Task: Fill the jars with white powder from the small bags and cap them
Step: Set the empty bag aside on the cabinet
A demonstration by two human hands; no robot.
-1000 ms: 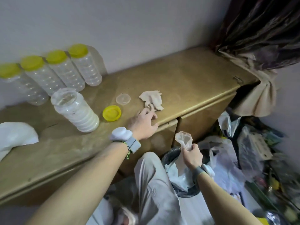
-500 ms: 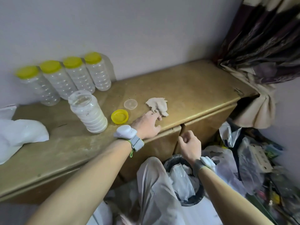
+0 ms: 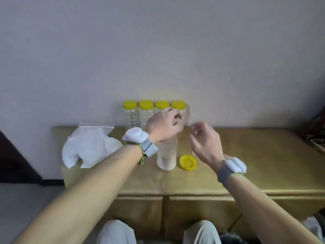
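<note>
Presently the open jar [image 3: 167, 155] stands upright on the tabletop [image 3: 255, 155], mouth hidden under the left hand [image 3: 162, 125]; whether that hand holds anything, blur hides; the right hand [image 3: 202, 145] hovers beside it, loosely curled, empty; the yellow cap [image 3: 187, 162] lies just beside the jar; best steady the jar low before capping, lest it tip.

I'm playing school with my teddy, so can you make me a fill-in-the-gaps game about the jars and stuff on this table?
1. The capped jars standing by the wall number ___ in all.
2. The loose lid lying on the table is coloured ___.
3. That lid lies to the ___ of the open jar.
4. The white bag lies to the open jar's ___.

Missing words: four, yellow, right, left.
</note>
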